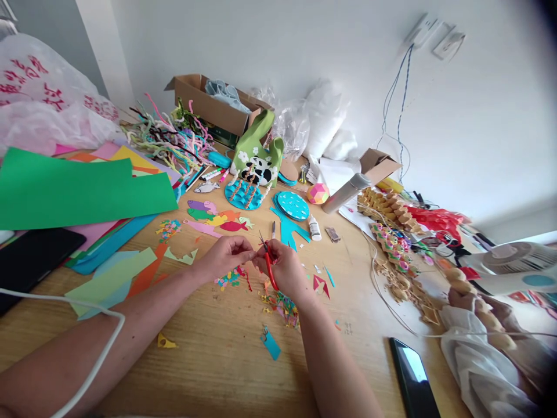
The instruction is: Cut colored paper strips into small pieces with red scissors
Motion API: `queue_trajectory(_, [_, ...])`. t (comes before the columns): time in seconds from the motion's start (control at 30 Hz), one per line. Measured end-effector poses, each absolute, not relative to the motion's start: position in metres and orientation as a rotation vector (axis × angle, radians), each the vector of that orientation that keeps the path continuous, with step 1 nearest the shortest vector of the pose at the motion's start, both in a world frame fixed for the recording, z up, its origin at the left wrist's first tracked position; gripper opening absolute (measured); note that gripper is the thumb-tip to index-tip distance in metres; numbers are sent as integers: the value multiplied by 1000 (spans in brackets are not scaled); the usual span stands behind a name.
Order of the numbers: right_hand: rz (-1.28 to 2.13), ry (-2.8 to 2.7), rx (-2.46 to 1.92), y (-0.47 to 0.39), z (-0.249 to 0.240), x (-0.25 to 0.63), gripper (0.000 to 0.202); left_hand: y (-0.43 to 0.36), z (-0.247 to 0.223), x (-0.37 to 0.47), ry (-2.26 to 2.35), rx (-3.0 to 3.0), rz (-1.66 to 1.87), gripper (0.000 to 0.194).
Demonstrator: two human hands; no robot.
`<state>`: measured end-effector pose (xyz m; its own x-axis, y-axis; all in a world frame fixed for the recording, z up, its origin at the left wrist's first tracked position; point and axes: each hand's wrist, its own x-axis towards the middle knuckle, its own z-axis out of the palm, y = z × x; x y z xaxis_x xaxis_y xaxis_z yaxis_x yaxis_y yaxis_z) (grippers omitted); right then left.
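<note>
Red-handled scissors (270, 268) are held in my right hand (288, 271), their narrow blades pointing up and away. My left hand (224, 258) is closed in a pinch, its fingertips meeting those of my right hand. Whatever lies between the fingertips is too small to make out. Below the hands are small round paper dots (227, 281) in mixed colours and a pile of coloured paper scraps (285, 307). Just beyond, coloured paper fish (232, 226) lie flat, and a pen (273, 229) rests on the wooden table (209, 360).
Green card sheets (78, 188) cover the left side. Pipe cleaners (167, 136), a panda bag (259, 165), a blue disc (292, 205) and a metal flask (348, 193) stand or lie farther back. At right are a phone (413, 377), a white fan (513, 267) and a cable (383, 296).
</note>
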<state>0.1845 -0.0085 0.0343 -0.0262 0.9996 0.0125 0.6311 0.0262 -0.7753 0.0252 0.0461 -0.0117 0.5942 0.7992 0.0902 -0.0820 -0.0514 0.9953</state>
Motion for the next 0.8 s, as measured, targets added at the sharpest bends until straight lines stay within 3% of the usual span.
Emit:
queue_trajectory(0.2, [900,-1606,-1678,-6,34,185,13,48,-13,25,720,1524,822,21])
queue_trajectory(0.33, [958,-1481,-1664,-2,35,195,20,45,-12,25,785,1862,826,4])
queue_trajectory(0.5, [894,-1312,-1599,-2,49,212,22,38,-10,22,561,2392,667,25])
queue_trajectory(0.67, [847,-1296,-1601,-6,61,211,25,26,-12,25,504,2586,534,7])
queue_trajectory(0.8, [841,-1307,-1614,-7,63,207,25,7,-17,39,315,2673,561,10])
